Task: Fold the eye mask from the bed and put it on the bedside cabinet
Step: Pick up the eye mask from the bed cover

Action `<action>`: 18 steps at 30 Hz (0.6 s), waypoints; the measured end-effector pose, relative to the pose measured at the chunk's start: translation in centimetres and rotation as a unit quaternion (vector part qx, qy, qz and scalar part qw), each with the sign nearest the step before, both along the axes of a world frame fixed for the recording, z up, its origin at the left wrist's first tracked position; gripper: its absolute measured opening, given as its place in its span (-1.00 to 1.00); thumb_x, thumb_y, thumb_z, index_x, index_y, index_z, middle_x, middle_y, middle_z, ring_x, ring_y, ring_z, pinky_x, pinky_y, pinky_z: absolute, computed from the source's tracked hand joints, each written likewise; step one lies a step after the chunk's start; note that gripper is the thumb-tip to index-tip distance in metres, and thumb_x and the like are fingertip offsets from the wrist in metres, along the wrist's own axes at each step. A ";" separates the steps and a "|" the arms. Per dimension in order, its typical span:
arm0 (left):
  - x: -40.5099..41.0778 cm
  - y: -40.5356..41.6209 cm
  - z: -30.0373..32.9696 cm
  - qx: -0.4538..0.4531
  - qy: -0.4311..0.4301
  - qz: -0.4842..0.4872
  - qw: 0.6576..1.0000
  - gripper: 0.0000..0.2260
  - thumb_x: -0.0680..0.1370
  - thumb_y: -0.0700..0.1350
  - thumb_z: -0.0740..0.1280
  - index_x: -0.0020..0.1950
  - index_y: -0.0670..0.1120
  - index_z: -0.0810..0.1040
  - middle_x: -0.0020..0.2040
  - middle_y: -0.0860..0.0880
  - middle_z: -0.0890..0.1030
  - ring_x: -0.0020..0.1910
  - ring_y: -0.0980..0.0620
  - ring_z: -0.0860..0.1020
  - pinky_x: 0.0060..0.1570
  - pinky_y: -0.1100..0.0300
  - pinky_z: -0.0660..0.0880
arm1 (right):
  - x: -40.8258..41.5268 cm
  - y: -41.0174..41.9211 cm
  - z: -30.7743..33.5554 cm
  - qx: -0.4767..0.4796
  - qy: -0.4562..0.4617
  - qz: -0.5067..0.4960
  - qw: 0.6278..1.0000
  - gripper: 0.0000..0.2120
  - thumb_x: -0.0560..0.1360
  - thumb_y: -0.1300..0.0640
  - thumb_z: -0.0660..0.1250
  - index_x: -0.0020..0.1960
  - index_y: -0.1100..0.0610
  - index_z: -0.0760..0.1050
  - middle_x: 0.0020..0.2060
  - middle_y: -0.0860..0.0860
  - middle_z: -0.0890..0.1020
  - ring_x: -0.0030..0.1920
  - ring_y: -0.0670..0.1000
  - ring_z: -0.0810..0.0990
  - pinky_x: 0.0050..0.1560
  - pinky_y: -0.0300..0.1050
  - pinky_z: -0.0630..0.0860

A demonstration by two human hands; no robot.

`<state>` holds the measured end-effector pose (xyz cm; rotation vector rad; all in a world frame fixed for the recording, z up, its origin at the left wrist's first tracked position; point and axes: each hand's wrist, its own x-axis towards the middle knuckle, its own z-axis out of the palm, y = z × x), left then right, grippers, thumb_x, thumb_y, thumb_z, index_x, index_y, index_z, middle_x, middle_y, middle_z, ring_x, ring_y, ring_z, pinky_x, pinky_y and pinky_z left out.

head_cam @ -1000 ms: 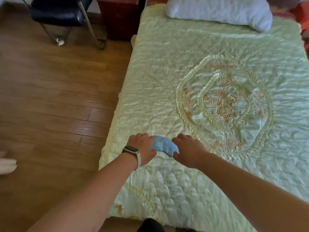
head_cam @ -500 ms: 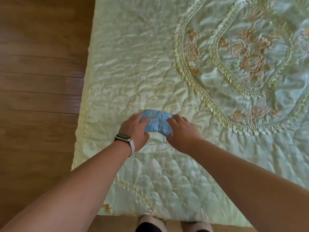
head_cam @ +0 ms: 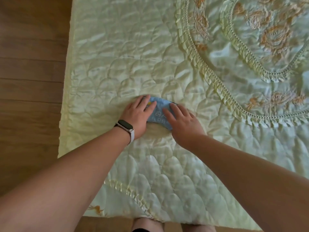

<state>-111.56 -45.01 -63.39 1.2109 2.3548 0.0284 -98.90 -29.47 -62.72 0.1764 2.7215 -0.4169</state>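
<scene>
A light blue eye mask with printed characters lies flat on the pale green quilted bedspread, near the bed's left side. My left hand, with a smart band on the wrist, rests palm down on the mask's left end, fingers spread. My right hand lies palm down over the mask's right end, fingers extended. Both hands press on the mask; neither grips it. A dark strap edge shows at the mask's upper right. The bedside cabinet is out of view.
Wooden floor runs along the left of the bed. A frilled oval with orange embroidered flowers decorates the bedspread to the upper right. My knees show at the bottom, against the bed's foot edge.
The camera has tilted down and moved closer, so the cabinet, chair and pillow have left the view. Both hands have flattened from curled fingers to spread palms on the mask.
</scene>
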 end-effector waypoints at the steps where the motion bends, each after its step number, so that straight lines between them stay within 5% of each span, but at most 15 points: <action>1: -0.2 0.2 0.1 0.008 -0.008 0.005 1.000 -0.40 0.49 -0.28 0.24 0.51 -0.07 0.18 0.56 -0.17 0.12 0.51 -0.17 0.08 0.40 -0.09 0.20 | 0.0 -0.1 -0.1 -0.017 0.020 -0.018 0.999 -0.29 0.32 0.29 0.37 0.41 0.08 0.20 0.37 0.12 0.34 0.37 0.18 0.27 0.19 0.10 0.43; 7: -0.3 0.3 1.3 0.044 -0.073 0.082 0.993 -0.52 0.50 -0.34 0.19 0.43 -0.13 0.36 0.48 -0.15 0.34 0.43 -0.16 0.27 0.35 -0.03 0.28 | -0.3 -0.1 0.9 -0.063 0.043 -0.102 0.992 -0.62 0.45 0.26 0.26 0.26 0.12 0.43 0.17 0.07 0.55 0.16 0.17 0.49 -0.06 0.05 0.46; 11: -0.2 0.2 3.3 0.018 -0.101 0.091 0.991 -0.58 0.46 -0.34 0.17 0.29 -0.07 0.46 0.27 -0.07 0.54 0.14 -0.15 0.50 -0.08 0.05 0.48 | -0.7 0.3 3.0 -0.074 0.002 -0.134 0.988 -0.74 0.49 0.21 0.15 0.14 0.06 0.46 -0.04 0.01 0.58 -0.12 0.09 0.52 -0.30 -0.09 0.35; 14: 0.3 -0.2 5.5 -0.006 -0.118 0.099 0.988 -0.68 0.43 -0.35 0.15 0.02 0.01 0.49 -0.06 -0.04 0.59 -0.24 -0.04 0.50 -0.40 0.12 0.33 | -0.4 0.9 5.4 -0.099 0.005 -0.160 0.982 -0.82 0.51 0.19 0.13 0.04 0.05 0.45 -0.15 -0.01 0.57 -0.26 0.05 0.49 -0.39 -0.09 0.37; 18: 0.7 -0.4 10.0 0.016 -0.175 0.179 0.968 -0.76 0.46 -0.27 0.12 -0.15 0.03 0.49 -0.30 0.00 0.54 -0.37 -0.04 0.50 -0.47 0.08 0.37 | -0.2 1.9 9.6 -0.157 0.013 -0.234 0.959 -0.84 0.51 0.16 0.12 -0.02 -0.01 0.44 -0.28 -0.10 0.51 -0.36 -0.04 0.49 -0.46 -0.14 0.36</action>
